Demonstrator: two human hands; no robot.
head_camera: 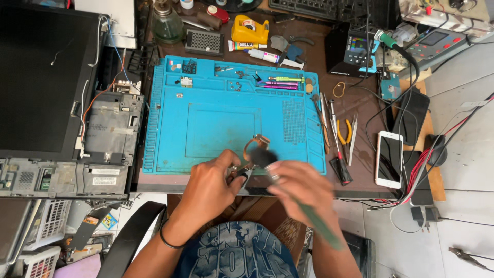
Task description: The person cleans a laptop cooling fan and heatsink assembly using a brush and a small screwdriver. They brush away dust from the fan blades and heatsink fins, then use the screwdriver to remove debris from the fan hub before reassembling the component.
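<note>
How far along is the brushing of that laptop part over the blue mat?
Done: the laptop lies opened up at left, small parts sit in the blue mat trays. In hand: the left hand holds a part with copper pipe while the right hand sweeps a brush over it, blurred. Left: the part is still out of the laptop.

Heatsink part (256,146): copper-coloured curved pipe with a small metal plate at its near end. Held tilted above the near edge of the blue work mat (216,126), copper loop pointing away from the person.

Brush (267,160): dark bristle head, long green handle running down and right. Bristles lie against the copper piece. Motion-blurred; finer detail cannot be told.
</note>
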